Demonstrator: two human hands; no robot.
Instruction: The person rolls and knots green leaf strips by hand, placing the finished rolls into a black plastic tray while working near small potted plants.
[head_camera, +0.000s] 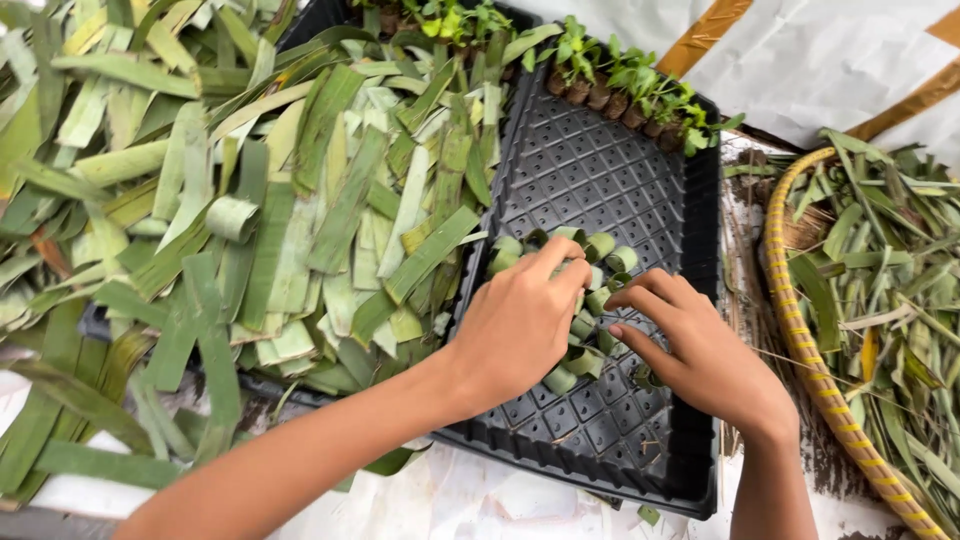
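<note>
Leaf rings, curled green, under both hands' fingers; ribbed black tray.

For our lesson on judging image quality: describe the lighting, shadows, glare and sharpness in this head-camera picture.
Head view: soft, even daylight; only faint shadow under the left hand and right hand on the black tray; mild sheen on the tray's ribs, no harsh glare; leaf strips and rolled leaf cups sharp; slight wide-angle bending at the basket rim.

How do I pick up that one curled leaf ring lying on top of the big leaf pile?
Pinch the curled leaf ring across its thin wall from above, one finger inside the loop. It rests loose on the flat leaf strips, opening roughly facing up, so gently; squeezing hard would probably flatten it.
</note>
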